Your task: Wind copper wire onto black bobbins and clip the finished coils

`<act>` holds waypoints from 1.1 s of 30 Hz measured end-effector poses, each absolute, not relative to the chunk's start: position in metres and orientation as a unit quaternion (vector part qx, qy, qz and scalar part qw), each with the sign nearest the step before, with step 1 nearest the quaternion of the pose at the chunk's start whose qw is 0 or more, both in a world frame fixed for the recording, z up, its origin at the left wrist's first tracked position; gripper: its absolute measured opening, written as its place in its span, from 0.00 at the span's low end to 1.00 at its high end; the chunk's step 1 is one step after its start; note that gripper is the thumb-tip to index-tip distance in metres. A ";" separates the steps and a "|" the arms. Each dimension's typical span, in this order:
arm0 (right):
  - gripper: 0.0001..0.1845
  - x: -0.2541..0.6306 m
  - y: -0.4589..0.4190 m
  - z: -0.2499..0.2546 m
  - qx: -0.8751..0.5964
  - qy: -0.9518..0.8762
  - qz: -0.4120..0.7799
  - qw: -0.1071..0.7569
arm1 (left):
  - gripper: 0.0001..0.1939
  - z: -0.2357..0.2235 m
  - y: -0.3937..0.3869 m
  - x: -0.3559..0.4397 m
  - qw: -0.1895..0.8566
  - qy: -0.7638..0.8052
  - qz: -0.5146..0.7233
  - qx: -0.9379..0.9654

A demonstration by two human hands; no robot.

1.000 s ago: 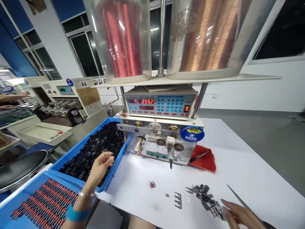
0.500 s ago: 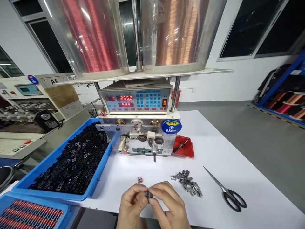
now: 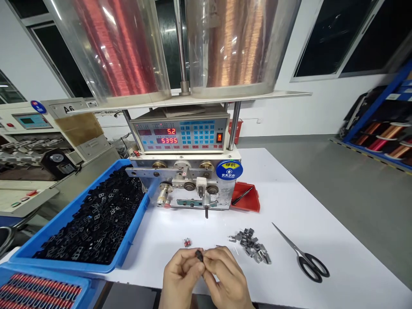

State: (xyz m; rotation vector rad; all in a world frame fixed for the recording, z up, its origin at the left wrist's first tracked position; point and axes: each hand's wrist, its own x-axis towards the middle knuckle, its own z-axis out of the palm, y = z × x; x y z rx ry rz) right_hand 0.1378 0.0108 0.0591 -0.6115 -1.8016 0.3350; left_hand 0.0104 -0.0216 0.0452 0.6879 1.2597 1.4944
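Both my hands meet low in the middle of the view, over the front edge of the white table (image 3: pixel 322 206). My left hand (image 3: pixel 180 277) and my right hand (image 3: pixel 225 279) pinch one small black part (image 3: pixel 199 255) between their fingertips. A small red-wound part (image 3: pixel 186 243) lies on the table just beyond my left hand. A heap of several grey metal pieces (image 3: pixel 252 250) lies to the right of my right hand. Behind them stands the winding machine (image 3: pixel 185 171) with red digits lit on its panel.
A blue tray (image 3: pixel 127 249) full of small black parts stands at the left, and a second blue tray (image 3: pixel 41 292) with red-wound parts sits in the bottom left corner. Scissors (image 3: pixel 305 259) lie at the right. A red tray (image 3: pixel 249 199) holding a black pen sits beside the machine.
My left hand left the blue tray and my right hand left the grey pieces; they came together on one black part. The view swung right. The panel digits changed.
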 end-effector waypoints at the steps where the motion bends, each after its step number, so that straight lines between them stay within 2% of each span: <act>1: 0.09 0.140 0.014 0.058 -0.258 -0.782 0.161 0.544 | 0.21 0.044 -0.018 0.006 0.507 0.532 0.612 0.291; 4: 0.08 0.145 0.034 0.048 -0.308 -0.756 0.251 0.520 | 0.22 0.045 -0.002 -0.003 0.498 0.535 0.608 0.309; 7: 0.17 0.147 0.068 0.036 -0.405 -0.645 0.332 0.557 | 0.20 0.052 0.016 -0.001 0.486 0.524 0.603 0.354; 9: 0.22 0.144 0.090 0.034 -0.403 -0.631 0.355 0.559 | 0.19 0.058 0.027 0.005 0.462 0.525 0.592 0.401; 13: 0.22 0.138 0.112 0.051 -0.324 -0.714 0.324 0.530 | 0.15 0.067 0.040 0.015 0.374 0.526 0.582 0.494; 18: 0.22 0.138 0.121 0.083 -0.280 -0.809 0.272 0.439 | 0.13 0.071 0.046 0.016 0.312 0.547 0.578 0.520; 20: 0.21 0.140 0.121 0.085 -0.292 -0.809 0.259 0.440 | 0.12 0.071 0.052 0.015 0.336 0.553 0.583 0.491; 23: 0.18 0.144 0.109 0.065 -0.397 -0.738 0.234 0.493 | 0.12 0.068 0.064 0.012 0.433 0.533 0.599 0.412; 25: 0.12 0.146 0.092 0.039 -0.450 -0.740 0.208 0.455 | 0.15 0.067 0.072 0.010 0.477 0.499 0.622 0.370; 27: 0.08 0.146 0.072 0.010 -0.458 -0.795 0.179 0.355 | 0.20 0.066 0.079 0.009 0.487 0.473 0.645 0.349; 29: 0.08 0.145 0.054 -0.014 -0.469 -0.822 0.152 0.284 | 0.24 0.065 0.083 0.008 0.487 0.467 0.652 0.345; 31: 0.09 0.143 0.043 -0.024 -0.479 -0.824 0.132 0.272 | 0.27 0.064 0.085 0.008 0.486 0.464 0.652 0.351; 33: 0.10 0.140 0.042 -0.021 -0.468 -0.817 0.135 0.309 | 0.26 0.061 0.086 0.008 0.485 0.458 0.657 0.352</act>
